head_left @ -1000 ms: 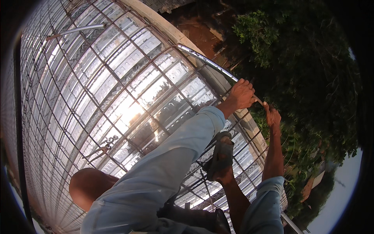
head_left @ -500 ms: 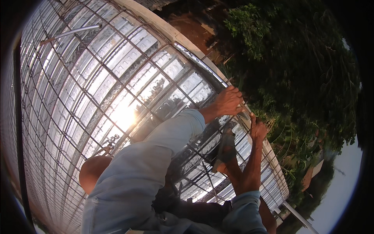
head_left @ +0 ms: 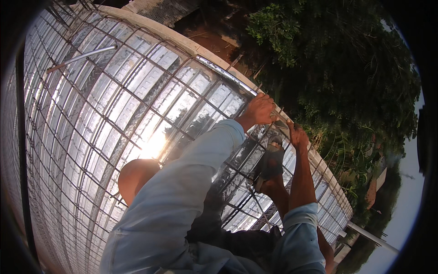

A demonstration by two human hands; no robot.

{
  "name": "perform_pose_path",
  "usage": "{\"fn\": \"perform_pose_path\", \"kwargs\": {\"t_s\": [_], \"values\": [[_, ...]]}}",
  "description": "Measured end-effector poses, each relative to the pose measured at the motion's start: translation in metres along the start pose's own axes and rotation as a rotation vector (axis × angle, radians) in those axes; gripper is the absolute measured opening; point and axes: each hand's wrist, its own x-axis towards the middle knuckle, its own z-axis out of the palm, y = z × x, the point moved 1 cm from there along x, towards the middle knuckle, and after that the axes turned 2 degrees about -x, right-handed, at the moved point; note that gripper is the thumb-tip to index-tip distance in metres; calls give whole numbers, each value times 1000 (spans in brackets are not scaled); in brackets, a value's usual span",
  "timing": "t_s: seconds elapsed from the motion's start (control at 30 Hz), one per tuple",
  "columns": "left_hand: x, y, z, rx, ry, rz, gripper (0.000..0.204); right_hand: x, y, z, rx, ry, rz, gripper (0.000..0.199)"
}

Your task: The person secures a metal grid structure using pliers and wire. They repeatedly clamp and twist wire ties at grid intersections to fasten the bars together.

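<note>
Our left hand [head_left: 260, 110] clenches the rebar [head_left: 228, 76] at the mesh [head_left: 137, 91] edge; our right hand [head_left: 297, 135] rests on it, grip unclear.

L hand [head_left: 259, 109] grips metal pipe [head_left: 228, 75] at rebar mesh [head_left: 105, 118] edge; R hand [head_left: 296, 135] just beside; sandalled foot [head_left: 270, 163] below.

Shiny corrugated metal decking [head_left: 91, 118] under a grid of dark steel rebar mesh [head_left: 64, 150], sun glare near the middle. Loose silver metal pipe [head_left: 82, 57] lying on the mesh, upper left. Pale concrete edge beam [head_left: 173, 41] along the deck's rim. Dense green trees [head_left: 346, 77] beyond the edge, reddish bare soil [head_left: 214, 43] below. Pale sky [head_left: 408, 205] at right.
</note>
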Motion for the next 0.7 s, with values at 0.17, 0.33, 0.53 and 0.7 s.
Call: {"fn": "perform_pose_path", "kwargs": {"t_s": [0.17, 0.33, 0.53, 0.7], "values": [[-17, -1, 5, 32, 77, 40, 40, -23, -10, 11, 33, 32, 29, 79], [-43, 0, 2, -43, 135, 148, 37, -63, -19, 35, 79, 81, 91, 74], [-65, 4, -8, -93, 87, 192, 41, -110, -34, 40, 75, 145, 95, 55], [-86, 11, -29, -136, -31, 235, 41, -158, -53, 40, -15, 149, 129, 49]]}}
